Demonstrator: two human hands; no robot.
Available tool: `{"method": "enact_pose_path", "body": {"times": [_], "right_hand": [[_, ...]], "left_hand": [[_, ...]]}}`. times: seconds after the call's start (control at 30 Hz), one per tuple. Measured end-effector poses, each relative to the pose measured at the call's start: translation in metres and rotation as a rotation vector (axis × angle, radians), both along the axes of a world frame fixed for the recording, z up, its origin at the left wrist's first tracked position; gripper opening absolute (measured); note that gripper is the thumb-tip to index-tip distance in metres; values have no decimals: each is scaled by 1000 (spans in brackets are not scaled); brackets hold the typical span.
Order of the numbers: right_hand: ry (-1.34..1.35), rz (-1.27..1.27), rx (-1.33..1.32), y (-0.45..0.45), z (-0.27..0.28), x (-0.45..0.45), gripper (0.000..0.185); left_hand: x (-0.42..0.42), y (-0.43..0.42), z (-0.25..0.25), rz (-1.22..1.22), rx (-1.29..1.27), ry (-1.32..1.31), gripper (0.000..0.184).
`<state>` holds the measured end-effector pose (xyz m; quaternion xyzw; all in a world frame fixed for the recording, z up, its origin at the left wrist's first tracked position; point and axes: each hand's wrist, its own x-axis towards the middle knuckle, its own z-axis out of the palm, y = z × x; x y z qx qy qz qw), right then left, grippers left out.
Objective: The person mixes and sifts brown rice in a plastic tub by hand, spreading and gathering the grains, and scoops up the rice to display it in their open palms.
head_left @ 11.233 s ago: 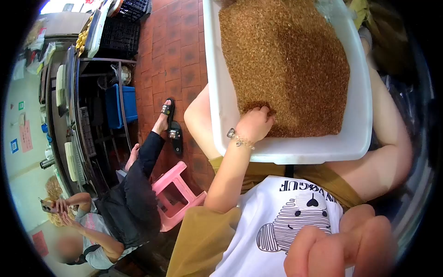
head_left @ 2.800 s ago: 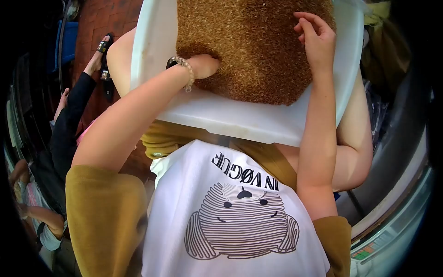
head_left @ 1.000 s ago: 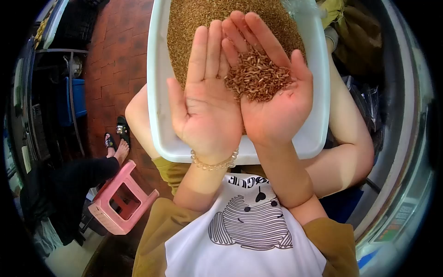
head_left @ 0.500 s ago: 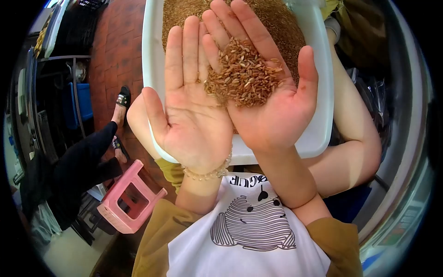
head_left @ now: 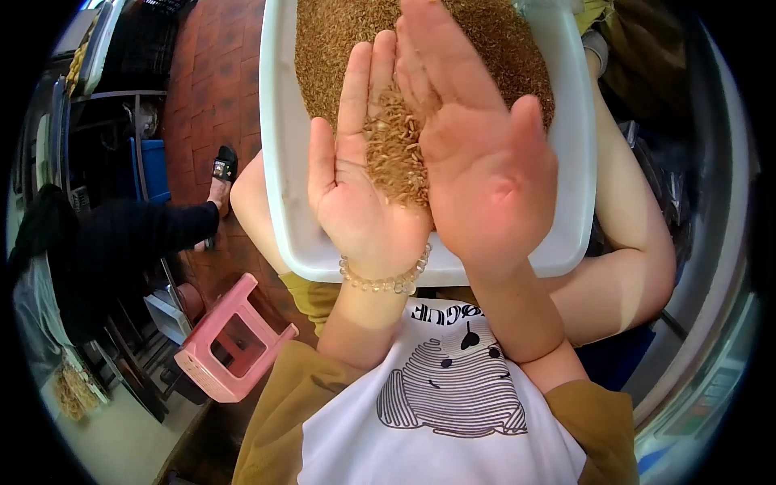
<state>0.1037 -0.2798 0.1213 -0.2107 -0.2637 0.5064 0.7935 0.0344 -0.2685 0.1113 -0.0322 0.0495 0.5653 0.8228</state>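
Observation:
Both of my hands are palm up over a white plastic tub (head_left: 280, 178), side by side and touching. My left hand (head_left: 364, 226), with a beaded bracelet (head_left: 386, 284) at its wrist, is cupped with fingers stretched out. A small heap of reddish-brown rice grains (head_left: 396, 149) lies on its palm and fingers. My right hand (head_left: 489, 178) is tilted toward the left one, its edge against the heap. Its fingers are straight and a little blurred, and no grains show on its palm. More brown rice (head_left: 339, 40) covers the tub's bottom beyond my hands.
The tub sits between my bent legs (head_left: 622, 275). A pink plastic stool (head_left: 230, 339) stands at the left. Beyond it, another person's dark-trousered leg (head_left: 162, 230) and sandalled foot (head_left: 224, 166) are on the red tiled floor (head_left: 214, 73). A blue crate (head_left: 152, 170) is by a rack.
The heap of rice has passed from my right palm onto my left. My right hand has tipped leftward, and my left has moved slightly right. The other person's leg has shifted.

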Motion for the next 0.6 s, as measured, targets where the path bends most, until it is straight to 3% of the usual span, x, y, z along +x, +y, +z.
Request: {"method": "enact_pose_path", "body": {"times": [0.17,0.27,0.5,0.6], "right_hand": [[445,-15,-43,3,-3,5,67],[458,-58,-20,1,-4,4,62],[405,-103,-28,4,1,-2,63],[373,-117,-41,3,2,-3,63]], "left_hand": [[2,3,0,56,116,37,59],[1,3,3,46,125,48,62],[-5,13,-9,-21,444,-35,69],[-4,12,-9,-8,409,-119,71]]}}
